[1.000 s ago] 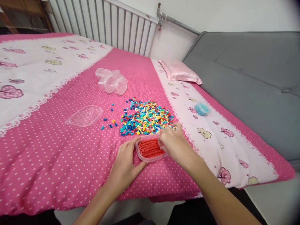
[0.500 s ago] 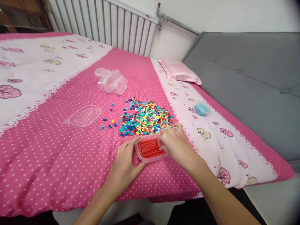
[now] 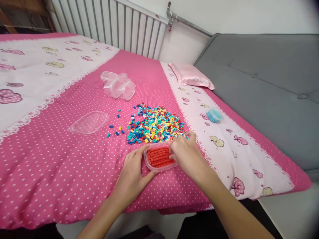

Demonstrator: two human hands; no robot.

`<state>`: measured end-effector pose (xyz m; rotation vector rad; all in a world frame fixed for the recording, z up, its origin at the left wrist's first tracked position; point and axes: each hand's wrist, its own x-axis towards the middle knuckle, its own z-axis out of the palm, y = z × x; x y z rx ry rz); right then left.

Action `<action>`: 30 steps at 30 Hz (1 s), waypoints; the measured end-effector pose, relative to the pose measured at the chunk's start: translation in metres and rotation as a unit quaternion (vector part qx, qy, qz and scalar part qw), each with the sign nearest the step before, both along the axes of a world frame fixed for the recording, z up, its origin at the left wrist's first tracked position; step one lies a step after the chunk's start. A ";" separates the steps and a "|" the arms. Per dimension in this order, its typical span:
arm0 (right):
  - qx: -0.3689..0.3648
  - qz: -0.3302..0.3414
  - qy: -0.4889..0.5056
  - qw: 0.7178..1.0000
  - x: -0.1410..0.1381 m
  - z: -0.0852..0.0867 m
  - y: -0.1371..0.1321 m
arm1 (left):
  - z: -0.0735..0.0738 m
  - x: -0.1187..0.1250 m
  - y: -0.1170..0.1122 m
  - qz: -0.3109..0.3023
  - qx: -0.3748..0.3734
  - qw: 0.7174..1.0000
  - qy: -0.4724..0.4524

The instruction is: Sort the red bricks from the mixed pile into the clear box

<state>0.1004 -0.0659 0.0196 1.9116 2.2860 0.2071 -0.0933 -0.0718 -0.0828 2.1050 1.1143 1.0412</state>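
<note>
Change since the earlier frames: slight. The right hand (image 3: 185, 152) has edged a little along the tub's right end, and the whole view has drifted a touch; the left hand (image 3: 133, 174), tub (image 3: 159, 168) and everything else on the bed (image 3: 62, 166) lie as they did, so the work stays at the tub and no piece is seen crossing. Left hand: grip closed round the tub's left end, fingers on the far side, thumb on the near side. Right hand: fingers curled over the right rim, tips hidden; whether the grip pinches a piece cannot be told. Tub: clear, oblong, near the bed's front edge, between both hands, filled with red bricks (image 3: 158, 156) in rows. Pile (image 3: 154, 124): mixed-colour bricks, just behind the tub. Strays (image 3: 116, 131): a few blue ones, left of the pile. Lid (image 3: 89, 122): clear, flat, well left. Empty tubs (image 3: 119, 86): clear, bunched, farther back. Blue tub (image 3: 214, 115): small, to the right. Pillow (image 3: 190, 75): pink, by the sofa (image 3: 261, 83).
</note>
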 end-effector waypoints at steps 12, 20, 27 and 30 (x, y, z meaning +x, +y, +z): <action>-0.006 -0.002 -0.022 1.000 -0.001 0.001 0.000 | -0.001 0.000 0.000 -0.001 0.001 1.000 -0.003; -0.028 -0.014 -0.010 0.999 0.000 0.003 0.002 | -0.002 0.000 0.000 0.002 -0.005 1.000 -0.002; -0.038 -0.017 -0.005 0.999 -0.001 0.005 0.003 | -0.001 -0.001 0.000 -0.002 -0.001 1.000 -0.003; -0.035 -0.018 -0.004 0.999 -0.002 0.004 0.003 | -0.002 -0.001 -0.001 0.001 -0.002 1.000 -0.004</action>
